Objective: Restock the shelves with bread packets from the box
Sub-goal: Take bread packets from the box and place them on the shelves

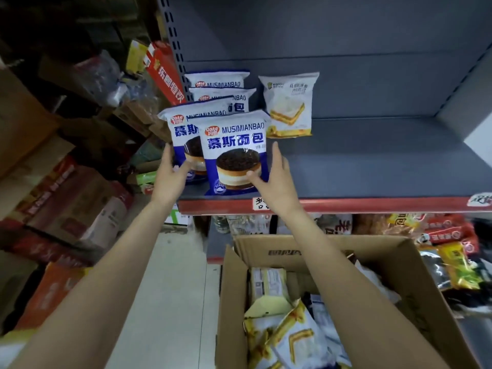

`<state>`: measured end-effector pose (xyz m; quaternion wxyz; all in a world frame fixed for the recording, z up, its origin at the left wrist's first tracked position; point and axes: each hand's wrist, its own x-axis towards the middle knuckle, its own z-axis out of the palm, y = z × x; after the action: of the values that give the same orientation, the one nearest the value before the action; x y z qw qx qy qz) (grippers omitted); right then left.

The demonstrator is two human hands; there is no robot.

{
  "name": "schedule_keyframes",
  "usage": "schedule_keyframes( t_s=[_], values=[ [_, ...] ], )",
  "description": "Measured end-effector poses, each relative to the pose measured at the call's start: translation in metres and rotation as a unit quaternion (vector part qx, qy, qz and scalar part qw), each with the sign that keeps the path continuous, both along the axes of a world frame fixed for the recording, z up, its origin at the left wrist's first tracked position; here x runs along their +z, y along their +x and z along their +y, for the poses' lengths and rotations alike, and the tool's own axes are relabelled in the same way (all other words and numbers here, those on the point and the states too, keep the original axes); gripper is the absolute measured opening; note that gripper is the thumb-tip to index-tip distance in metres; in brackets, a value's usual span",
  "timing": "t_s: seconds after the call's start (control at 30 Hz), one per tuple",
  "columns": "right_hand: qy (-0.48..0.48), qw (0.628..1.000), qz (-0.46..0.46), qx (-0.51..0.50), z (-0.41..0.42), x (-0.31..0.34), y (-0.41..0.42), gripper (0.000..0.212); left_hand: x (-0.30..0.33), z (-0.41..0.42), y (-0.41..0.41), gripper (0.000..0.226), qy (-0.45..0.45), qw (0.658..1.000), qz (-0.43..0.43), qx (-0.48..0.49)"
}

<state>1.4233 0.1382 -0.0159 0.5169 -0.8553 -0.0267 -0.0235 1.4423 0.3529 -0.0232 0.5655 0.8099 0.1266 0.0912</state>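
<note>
A blue-and-white mousse bread packet (235,153) stands upright at the front left of the grey shelf (372,166); my right hand (274,179) grips its lower right edge, thumb on its face. My left hand (173,177) holds a second blue packet (183,134) just behind and to the left. Two more blue packets (218,81) stand in a row behind them. A white-and-yellow sandwich bread packet (290,105) stands upright to their right. The open cardboard box (415,288) below holds several packets (290,339).
The shelf has a red front strip (372,205) with a paper label. The lower shelf (439,243) at right is full of snack bags. Stacked cartons (66,209) crowd the left side, with pale floor (173,302) between them and the box.
</note>
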Motion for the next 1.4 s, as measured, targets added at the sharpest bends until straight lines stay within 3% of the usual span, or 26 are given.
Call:
schedule_keyframes(
  t_s=[0.07, 0.13, 0.2, 0.27, 0.37, 0.47, 0.63, 0.77, 0.87, 1.0, 1.1, 1.3, 1.4],
  values=[
    [-0.009, 0.998, -0.040, -0.040, -0.009, 0.000, -0.026, 0.071, 0.005, -0.014, -0.024, 0.058, 0.030, 0.996, -0.031, 0.077],
    [-0.022, 0.993, -0.110, -0.044, -0.025, -0.004, -0.060, 0.054, 0.004, -0.028, -0.056, 0.044, 0.068, 0.984, -0.126, 0.104],
    [-0.032, 0.989, -0.140, -0.015, -0.045, -0.018, -0.096, 0.041, -0.005, -0.044, -0.090, 0.033, 0.096, 0.975, -0.189, 0.070],
    [-0.045, 0.992, -0.118, 0.016, -0.070, -0.039, -0.131, 0.031, -0.016, -0.062, -0.119, 0.022, 0.115, 0.975, -0.192, 0.011],
    [-0.090, 0.994, -0.041, 0.047, -0.111, -0.080, -0.177, 0.024, -0.038, -0.088, -0.155, 0.018, 0.138, 0.977, -0.121, -0.111],
    [-0.107, 0.991, 0.062, 0.043, -0.151, -0.126, -0.216, 0.021, -0.074, -0.112, -0.182, 0.026, 0.186, 0.952, -0.017, -0.241],
    [-0.157, 0.960, 0.232, 0.027, -0.201, -0.192, -0.259, 0.024, -0.142, -0.157, -0.217, 0.031, 0.278, 0.852, 0.207, -0.392],
    [-0.201, 0.914, 0.349, 0.044, -0.220, -0.226, -0.271, 0.031, -0.201, -0.188, -0.249, 0.031, 0.290, 0.820, 0.212, -0.446],
    [-0.220, 0.891, 0.392, 0.063, -0.224, -0.243, -0.278, 0.039, -0.241, -0.212, -0.273, 0.056, 0.334, 0.754, 0.275, -0.495],
    [-0.069, 0.862, 0.501, 0.044, -0.212, -0.264, -0.298, 0.076, -0.281, -0.242, -0.302, 0.098, 0.403, 0.669, 0.373, -0.502],
    [-0.030, 0.842, 0.532, 0.088, -0.202, -0.275, -0.311, 0.079, -0.295, -0.253, -0.303, 0.100, 0.455, 0.623, 0.391, -0.502],
    [0.063, 0.824, 0.563, -0.013, -0.211, -0.256, -0.305, 0.038, -0.263, -0.244, -0.277, 0.077, 0.353, 0.658, 0.393, -0.536],
    [0.087, 0.835, 0.539, -0.068, -0.223, -0.218, -0.303, 0.032, -0.214, -0.236, -0.281, 0.060, 0.357, 0.694, 0.314, -0.541]
  ],
)
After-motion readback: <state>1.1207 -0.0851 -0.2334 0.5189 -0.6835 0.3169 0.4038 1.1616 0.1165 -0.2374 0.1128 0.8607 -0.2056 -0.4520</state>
